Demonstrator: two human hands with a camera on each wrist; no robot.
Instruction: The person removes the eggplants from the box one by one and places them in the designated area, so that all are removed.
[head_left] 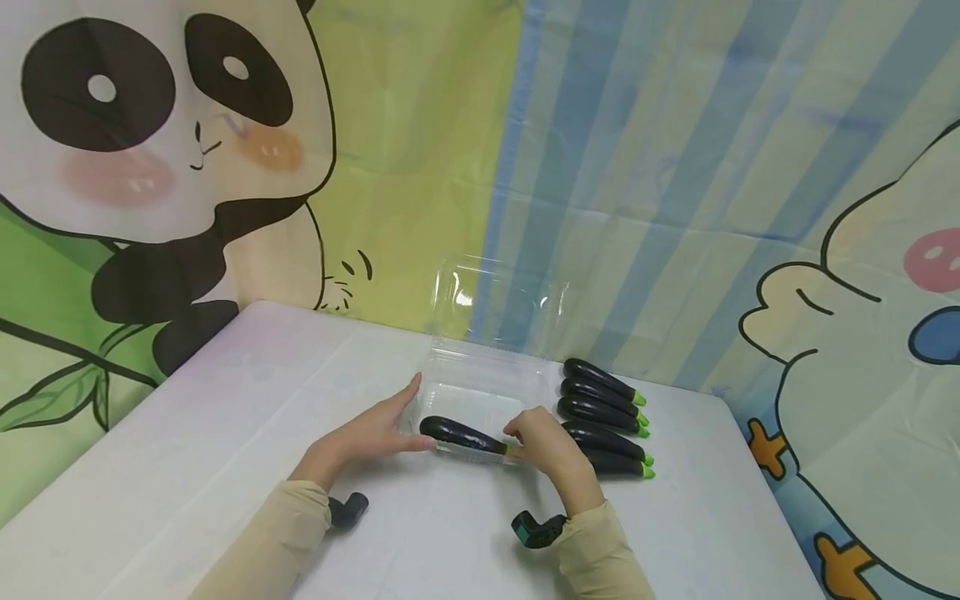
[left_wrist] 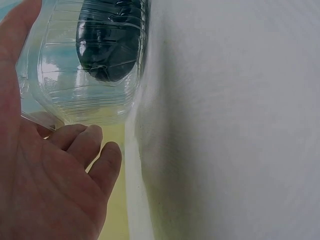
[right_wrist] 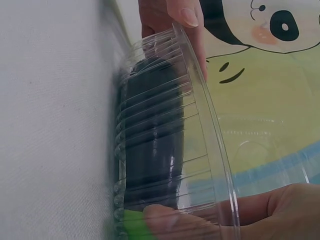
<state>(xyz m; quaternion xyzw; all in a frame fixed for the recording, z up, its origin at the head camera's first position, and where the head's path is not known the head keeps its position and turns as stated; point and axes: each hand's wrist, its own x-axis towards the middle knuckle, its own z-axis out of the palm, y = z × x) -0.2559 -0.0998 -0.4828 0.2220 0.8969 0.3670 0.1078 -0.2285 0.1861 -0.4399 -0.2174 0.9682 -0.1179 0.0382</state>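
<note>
A clear plastic clamshell box [head_left: 480,358] stands on the table with its lid raised at the back. One dark eggplant [head_left: 461,433] lies along the front inside, its green stem end pointing right. My left hand [head_left: 371,433] holds the box's left end, thumb at the front corner and fingers at the side; in the left wrist view its bent fingers [left_wrist: 100,150] lie against the clear wall. From the right, my right hand [head_left: 543,442] reaches over the rim and pinches the eggplant by its green end [right_wrist: 137,225], seen through the ribbed wall.
Several more eggplants [head_left: 600,410] lie in a column right of the box, beside my right hand. The white table [head_left: 420,542] ends at a printed cloth backdrop [head_left: 405,167] close behind the lid. A dark wrist camera [head_left: 536,529] sticks out below my right wrist.
</note>
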